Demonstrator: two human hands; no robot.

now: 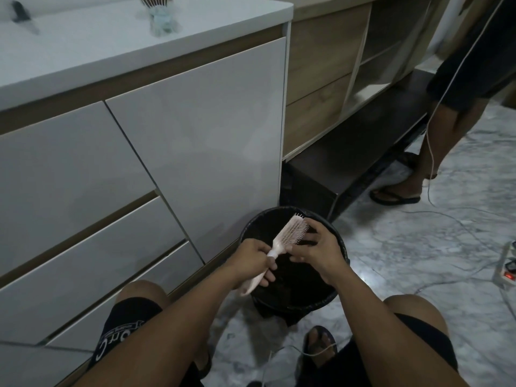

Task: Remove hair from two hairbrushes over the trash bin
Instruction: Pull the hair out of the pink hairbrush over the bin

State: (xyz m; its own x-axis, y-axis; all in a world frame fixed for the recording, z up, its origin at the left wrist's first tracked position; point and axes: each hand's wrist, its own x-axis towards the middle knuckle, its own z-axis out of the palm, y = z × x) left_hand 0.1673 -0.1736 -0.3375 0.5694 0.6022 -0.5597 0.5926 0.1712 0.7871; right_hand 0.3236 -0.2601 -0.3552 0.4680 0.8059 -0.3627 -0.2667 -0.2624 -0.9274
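A pale pink hairbrush (282, 241) is held tilted over a round black trash bin (339, 291) on the floor. My left hand (251, 261) grips the brush by its handle. My right hand (318, 250) rests its fingers on the bristles at the brush head, pinching there; any hair between the fingers is too dark to make out. A second hairbrush (155, 2) lies blurred on the white countertop at the top of the view, far from both hands.
White cabinet doors and drawers (178, 152) rise just left of the bin. A dark low bench (363, 152) stands behind it. Another person's legs in sandals (413, 169) stand at right. A power strip (506, 268) and cables lie on the marble floor.
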